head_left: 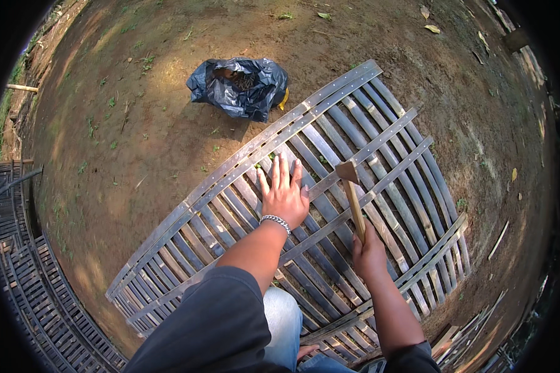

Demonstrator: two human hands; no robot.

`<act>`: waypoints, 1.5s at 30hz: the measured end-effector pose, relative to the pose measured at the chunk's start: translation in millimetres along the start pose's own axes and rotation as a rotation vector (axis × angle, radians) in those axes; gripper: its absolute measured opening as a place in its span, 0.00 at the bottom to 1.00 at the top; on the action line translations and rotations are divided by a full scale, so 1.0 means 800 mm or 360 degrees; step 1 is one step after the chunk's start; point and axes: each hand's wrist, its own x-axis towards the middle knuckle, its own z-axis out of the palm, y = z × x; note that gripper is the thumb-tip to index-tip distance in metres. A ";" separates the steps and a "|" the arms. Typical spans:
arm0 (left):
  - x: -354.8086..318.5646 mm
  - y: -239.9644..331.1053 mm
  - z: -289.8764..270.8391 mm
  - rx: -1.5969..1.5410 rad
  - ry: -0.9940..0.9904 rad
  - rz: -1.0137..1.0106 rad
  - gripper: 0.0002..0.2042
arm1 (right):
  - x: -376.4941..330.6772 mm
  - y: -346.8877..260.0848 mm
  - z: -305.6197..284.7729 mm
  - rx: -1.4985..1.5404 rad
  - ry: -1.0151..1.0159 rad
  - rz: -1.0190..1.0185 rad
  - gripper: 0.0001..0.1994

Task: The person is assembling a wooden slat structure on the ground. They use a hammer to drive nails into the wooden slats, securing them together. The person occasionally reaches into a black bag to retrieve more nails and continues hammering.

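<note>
A slatted bamboo panel (386, 165) lies on the ground in front of me, its crosspieces dotted with nail heads. My left hand (286, 199) rests flat on its slats, fingers spread, with a chain bracelet at the wrist. To the right, my right hand (371, 252) is wrapped round the wooden handle of a hammer (354, 202). The hammer's rusty metal head points away from me, above a crosspiece; whether it touches the panel I cannot tell. Beyond the panel's far edge stands a crumpled black plastic bag (208, 84), open at the top, with dark thin pieces inside, perhaps nails.
Bare brown soil (137, 124) with small weeds and fallen leaves surrounds the panel. At the far left is another slatted structure (37, 280). Loose bamboo strips (473, 329) lie at the lower right. My jeans-clad knee (283, 320) is over the panel's near part.
</note>
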 end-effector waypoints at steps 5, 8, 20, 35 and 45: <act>0.008 0.001 0.001 -0.0065 0.0081 0.0032 0.31 | -0.009 0.013 0.012 0.0229 0.0398 -0.0381 0.22; 0.007 -0.003 0.004 0.0006 0.0073 0.0021 0.32 | 0.011 -0.002 -0.001 -0.0298 -0.0442 0.0184 0.23; 0.007 0.002 -0.003 0.0007 0.0029 0.0065 0.33 | -0.003 0.022 -0.014 0.0394 -0.0217 0.0270 0.25; 0.009 0.003 0.007 0.0100 -0.0044 0.0043 0.34 | -0.061 0.081 -0.053 0.0600 -0.0424 0.0888 0.25; 0.005 0.006 0.011 0.0162 0.0013 0.0047 0.32 | -0.081 0.084 -0.020 0.1632 -0.0234 0.1003 0.22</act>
